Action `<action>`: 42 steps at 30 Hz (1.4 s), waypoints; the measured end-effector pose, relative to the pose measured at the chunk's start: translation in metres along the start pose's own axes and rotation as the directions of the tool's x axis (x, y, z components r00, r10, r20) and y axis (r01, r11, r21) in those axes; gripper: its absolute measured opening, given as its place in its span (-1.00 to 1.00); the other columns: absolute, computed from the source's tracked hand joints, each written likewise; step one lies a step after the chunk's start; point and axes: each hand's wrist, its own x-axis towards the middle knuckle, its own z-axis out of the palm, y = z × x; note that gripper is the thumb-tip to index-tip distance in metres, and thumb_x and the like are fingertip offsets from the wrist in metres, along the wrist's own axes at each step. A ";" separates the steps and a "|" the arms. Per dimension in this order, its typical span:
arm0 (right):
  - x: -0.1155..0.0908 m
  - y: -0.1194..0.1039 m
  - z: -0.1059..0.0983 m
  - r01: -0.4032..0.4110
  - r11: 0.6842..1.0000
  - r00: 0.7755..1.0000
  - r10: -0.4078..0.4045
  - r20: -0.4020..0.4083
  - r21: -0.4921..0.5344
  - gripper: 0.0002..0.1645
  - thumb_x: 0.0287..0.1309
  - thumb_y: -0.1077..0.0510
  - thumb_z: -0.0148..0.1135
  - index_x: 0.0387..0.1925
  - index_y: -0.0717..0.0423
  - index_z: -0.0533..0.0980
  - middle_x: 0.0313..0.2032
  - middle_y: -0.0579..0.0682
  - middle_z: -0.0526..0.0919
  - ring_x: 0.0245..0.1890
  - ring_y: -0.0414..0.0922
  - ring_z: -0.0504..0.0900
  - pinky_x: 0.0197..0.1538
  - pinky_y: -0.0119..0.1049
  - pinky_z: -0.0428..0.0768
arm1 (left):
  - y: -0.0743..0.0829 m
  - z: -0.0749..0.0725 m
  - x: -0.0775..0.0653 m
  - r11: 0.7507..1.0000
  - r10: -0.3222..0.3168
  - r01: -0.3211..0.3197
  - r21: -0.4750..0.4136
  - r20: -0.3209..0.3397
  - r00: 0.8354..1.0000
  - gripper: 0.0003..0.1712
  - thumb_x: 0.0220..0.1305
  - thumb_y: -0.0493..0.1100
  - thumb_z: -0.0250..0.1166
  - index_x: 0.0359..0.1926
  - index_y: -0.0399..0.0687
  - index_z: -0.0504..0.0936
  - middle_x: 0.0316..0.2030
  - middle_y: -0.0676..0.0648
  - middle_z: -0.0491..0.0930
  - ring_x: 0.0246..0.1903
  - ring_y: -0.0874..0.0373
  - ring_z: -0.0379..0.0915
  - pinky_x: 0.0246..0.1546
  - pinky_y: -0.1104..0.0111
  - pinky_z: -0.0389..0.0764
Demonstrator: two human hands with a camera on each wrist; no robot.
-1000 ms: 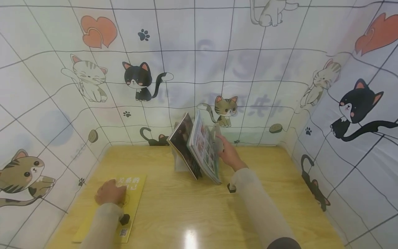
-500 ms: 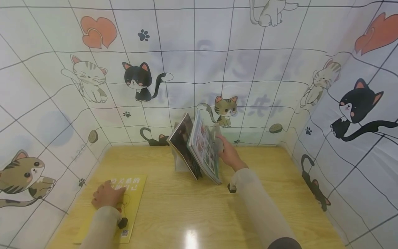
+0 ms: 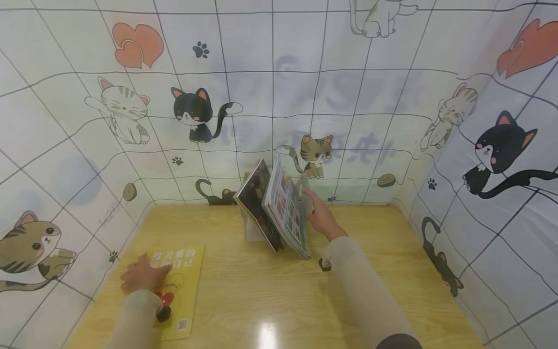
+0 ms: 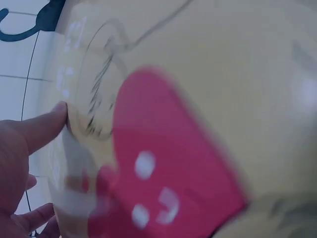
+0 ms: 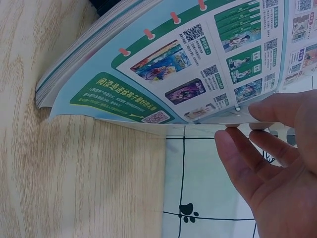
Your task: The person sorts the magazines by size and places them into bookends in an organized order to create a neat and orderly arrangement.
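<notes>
At the left of the table lies a yellow book [image 3: 185, 291] with white characters and a red heart-like figure. My left hand [image 3: 146, 275] holds its left side, thumb on the cover and the other fingers past the edge. In the centre, a dark-covered book [image 3: 258, 201] and a thick magazine [image 3: 285, 208] with pictures and codes lean in a bookend. One pale bookend plate [image 3: 253, 230] shows behind the dark book. My right hand [image 5: 287, 193] pinches the other, thin upright plate [image 3: 303, 182] beside the magazine, thumb on one face and fingers on the other.
The wooden table [image 3: 261, 291] ends at a cloth backdrop [image 3: 270, 97] printed with cats and grid lines, which also rises on both sides. A dark wrist-camera piece [image 3: 324, 264] hangs below the right sleeve.
My left hand has shifted left across the yellow book to its left side, uncovering more of the title and the red figure. The right hand and the standing books have stayed put.
</notes>
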 end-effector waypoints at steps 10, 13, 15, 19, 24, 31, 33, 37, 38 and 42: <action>0.000 0.001 0.001 0.009 1.000 1.000 -0.010 -0.011 -0.003 -0.04 0.15 0.49 0.15 0.45 -0.23 0.10 0.20 0.10 0.40 -0.70 -0.13 0.28 -0.60 -0.27 0.38 | -0.005 -0.004 -0.002 0.991 -0.037 0.042 -0.128 0.038 0.999 0.04 0.15 0.12 0.35 0.42 -0.35 0.05 0.13 -0.67 0.05 0.02 -0.62 0.06 -0.06 -0.32 0.27; -0.001 0.000 0.001 0.010 1.000 1.000 -0.010 -0.008 -0.003 -0.05 0.15 0.49 0.16 0.45 -0.19 0.11 0.20 0.13 0.41 -0.67 -0.11 0.33 -0.57 -0.26 0.40 | -0.010 0.001 0.000 0.986 -0.041 0.046 -0.158 0.033 0.999 0.06 0.12 0.09 0.38 0.42 -0.34 0.04 0.13 -0.69 0.03 0.02 -0.64 0.05 -0.06 -0.33 0.26; -0.001 -0.002 0.001 0.007 1.000 1.000 -0.007 -0.007 -0.006 -0.05 0.15 0.48 0.16 0.45 -0.19 0.11 0.22 0.14 0.41 -0.64 -0.08 0.37 -0.54 -0.24 0.42 | -0.020 0.011 0.010 0.983 -0.041 0.045 -0.180 0.026 0.999 0.08 0.08 0.08 0.41 0.43 -0.32 0.05 0.13 -0.69 0.03 0.03 -0.65 0.04 -0.08 -0.33 0.26; -0.001 -0.002 0.000 -0.001 1.000 1.000 0.000 -0.006 -0.009 -0.05 0.15 0.48 0.16 0.45 -0.21 0.10 0.24 0.13 0.40 -0.62 -0.07 0.40 -0.52 -0.24 0.44 | -0.027 0.017 0.017 0.970 -0.031 0.043 -0.241 0.055 0.998 0.10 0.07 0.01 0.43 0.45 -0.32 0.02 0.16 -0.69 -0.01 0.04 -0.66 0.03 -0.07 -0.35 0.25; -0.002 -0.002 0.000 0.005 1.000 1.000 -0.005 -0.009 -0.011 -0.05 0.14 0.48 0.16 0.45 -0.21 0.10 0.04 0.14 0.50 -0.64 -0.09 0.37 -0.56 -0.25 0.40 | -0.032 0.016 0.026 0.958 0.022 0.028 -0.284 0.171 0.985 0.15 0.08 -0.04 0.43 0.48 -0.36 -0.08 0.32 -0.63 -0.08 0.20 -0.64 -0.11 0.15 -0.36 0.08; -0.001 -0.001 0.001 -0.003 1.000 1.000 0.002 -0.005 -0.019 -0.04 0.13 0.47 0.16 0.44 -0.24 0.10 -0.06 0.11 0.51 -0.65 -0.11 0.33 -0.56 -0.26 0.38 | -0.047 0.020 0.046 0.944 0.169 -0.081 -0.320 0.258 0.951 0.25 0.02 -0.14 0.43 0.50 -0.28 -0.25 0.41 -0.50 -0.17 0.31 -0.56 -0.23 0.27 -0.27 -0.11; -0.001 -0.001 0.001 -0.001 1.000 1.000 0.001 -0.008 -0.015 -0.04 0.12 0.47 0.16 0.44 -0.23 0.10 0.00 0.11 0.50 -0.66 -0.11 0.33 -0.56 -0.26 0.38 | -0.048 0.020 0.046 0.933 0.169 -0.067 -0.355 0.264 0.950 0.27 0.00 -0.16 0.44 0.52 -0.17 -0.26 0.43 -0.47 -0.18 0.32 -0.55 -0.23 0.27 -0.27 -0.10; -0.001 -0.001 0.001 0.000 1.000 1.000 -0.001 -0.010 -0.009 -0.04 0.13 0.47 0.16 0.44 -0.23 0.11 0.20 0.11 0.42 -0.67 -0.10 0.35 -0.56 -0.25 0.41 | -0.050 0.021 0.046 0.914 0.185 -0.067 -0.399 0.264 0.946 0.17 0.05 -0.19 0.42 0.53 -0.09 -0.14 0.42 -0.46 -0.11 0.31 -0.53 -0.13 0.27 -0.24 0.00; -0.001 -0.001 0.001 0.001 1.000 1.000 -0.001 -0.009 -0.010 -0.04 0.12 0.47 0.16 0.44 -0.23 0.11 0.26 0.11 0.38 -0.67 -0.10 0.35 -0.56 -0.25 0.42 | -0.051 0.022 0.046 0.910 0.196 -0.076 -0.409 0.261 0.945 0.12 0.07 -0.20 0.40 0.53 -0.09 -0.09 0.42 -0.46 -0.09 0.30 -0.53 -0.10 0.27 -0.22 0.03; -0.001 -0.002 0.002 -0.001 1.000 1.000 0.000 -0.005 -0.027 -0.04 0.13 0.47 0.17 0.44 -0.23 0.11 0.36 0.09 0.28 -0.64 -0.08 0.39 -0.54 -0.24 0.44 | -0.056 0.024 0.044 0.877 0.230 -0.086 -0.473 0.256 0.939 -0.11 0.16 -0.22 0.35 0.46 -0.16 0.15 0.39 -0.45 0.04 0.23 -0.40 0.16 0.16 0.07 0.40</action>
